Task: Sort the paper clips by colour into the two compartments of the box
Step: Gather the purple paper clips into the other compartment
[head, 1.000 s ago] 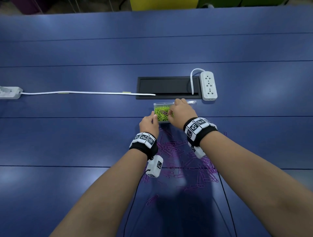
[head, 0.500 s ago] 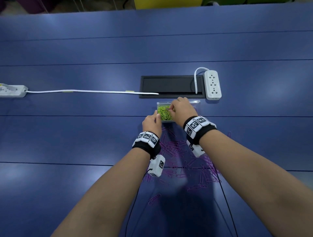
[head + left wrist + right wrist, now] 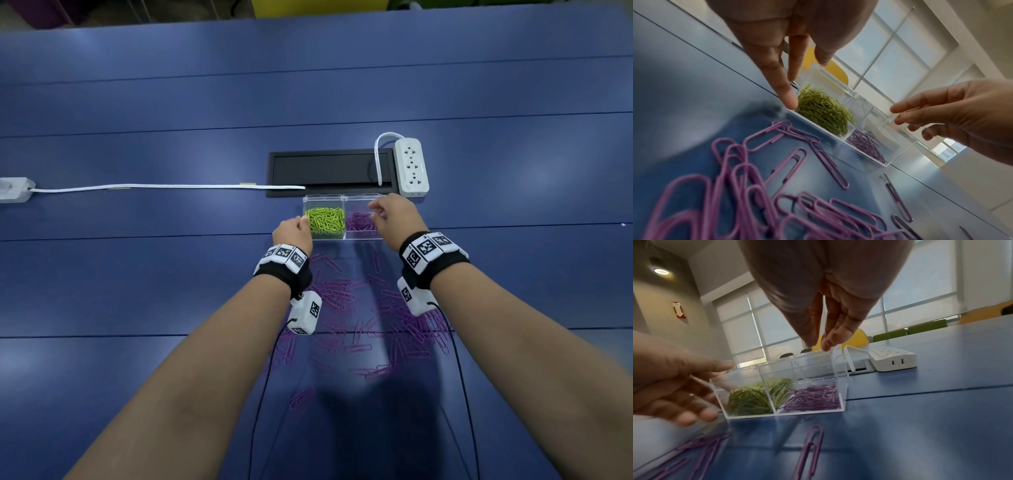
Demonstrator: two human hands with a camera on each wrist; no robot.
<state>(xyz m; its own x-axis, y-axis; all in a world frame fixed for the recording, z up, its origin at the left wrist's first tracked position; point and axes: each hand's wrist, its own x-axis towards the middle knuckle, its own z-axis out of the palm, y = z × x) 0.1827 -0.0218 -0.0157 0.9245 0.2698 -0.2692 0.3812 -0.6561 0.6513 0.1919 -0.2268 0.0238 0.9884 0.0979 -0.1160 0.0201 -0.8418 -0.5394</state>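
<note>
A clear two-compartment box (image 3: 346,236) stands on the blue table. Its left half holds green paper clips (image 3: 325,219), its right half purple paper clips (image 3: 359,221). My left hand (image 3: 293,233) rests against the box's left wall, fingers fairly straight and thumb at the top rim, as the right wrist view shows at the left hand (image 3: 674,386). My right hand (image 3: 394,214) hovers over the purple compartment with loose fingers (image 3: 830,339) pointing down and nothing between them. Several loose purple clips (image 3: 342,294) lie on the table in front of the box, under my wrists.
A white power strip (image 3: 411,168) lies just behind the box on the right, beside a black cable hatch (image 3: 329,171). A white cable (image 3: 171,187) runs left to a second strip (image 3: 13,190). Thin black wires trail from my wrist cameras towards me.
My right hand moved right from the green compartment to above the purple one, uncovering the box's right half. The left hand stayed at the box's left wall.
</note>
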